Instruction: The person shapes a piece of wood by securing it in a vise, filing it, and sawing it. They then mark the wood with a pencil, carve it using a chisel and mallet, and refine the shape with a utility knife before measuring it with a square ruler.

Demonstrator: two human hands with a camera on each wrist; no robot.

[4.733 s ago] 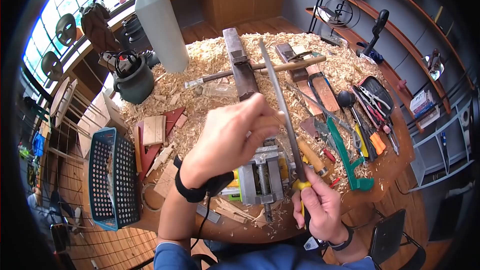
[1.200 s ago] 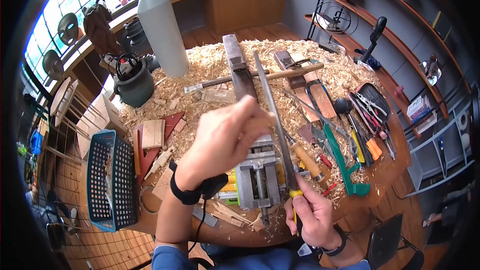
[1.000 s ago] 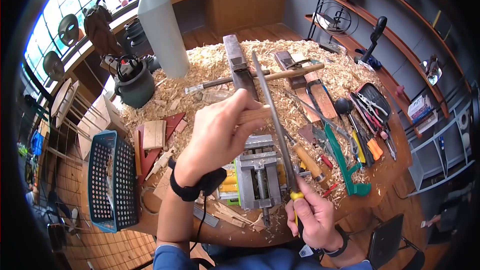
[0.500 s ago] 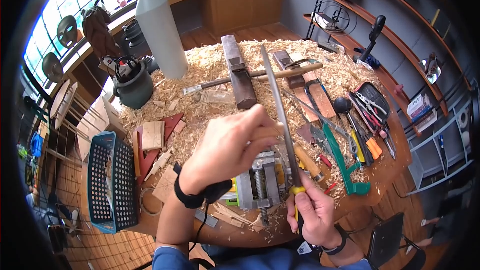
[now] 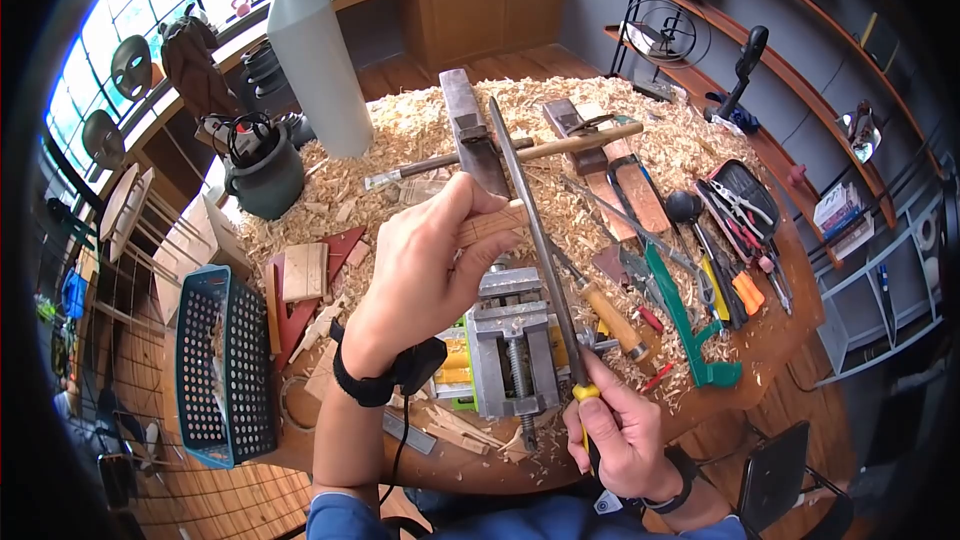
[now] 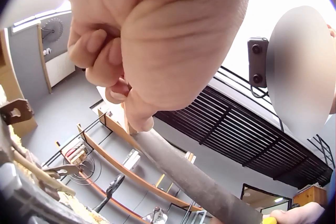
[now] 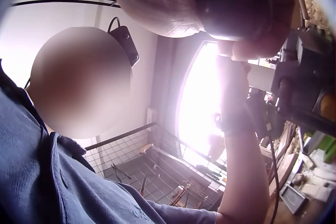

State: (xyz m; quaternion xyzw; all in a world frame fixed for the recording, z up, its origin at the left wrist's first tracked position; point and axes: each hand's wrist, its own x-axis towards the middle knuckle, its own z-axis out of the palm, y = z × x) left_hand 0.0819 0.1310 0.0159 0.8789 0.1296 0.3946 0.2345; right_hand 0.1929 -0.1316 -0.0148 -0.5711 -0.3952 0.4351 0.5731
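In the head view my left hand point(image 5: 410, 265) pinches a small light wood piece point(image 5: 488, 226) above the vise point(image 5: 515, 340). My right hand point(image 5: 622, 440) grips the yellow-and-black handle point(image 5: 586, 393) of a long, narrow metal file point(image 5: 538, 235). The file's blade slants up and away, crossing the end of the wood piece. Seen from the left wrist, the curled left hand point(image 6: 173, 40) has its fingertips right at the blade point(image 6: 194, 176). In the right wrist view the dark butt of the handle point(image 7: 236, 8) sticks out of the right hand point(image 7: 157, 3).
Shavings cover the bench around two wood planes point(image 5: 470, 130). A wooden-handled chisel point(image 5: 612, 320), a green-handled saw point(image 5: 690, 335) and a pliers case point(image 5: 740, 205) lie to the right. Left are a perforated basket point(image 5: 225, 370), a pot point(image 5: 265, 175) and a tall white bottle point(image 5: 320, 60).
Over the last half second the file's tip swings left and its handle comes slightly nearer the body. The left hand shifts up and left with the wood piece. Both grips stay the same.
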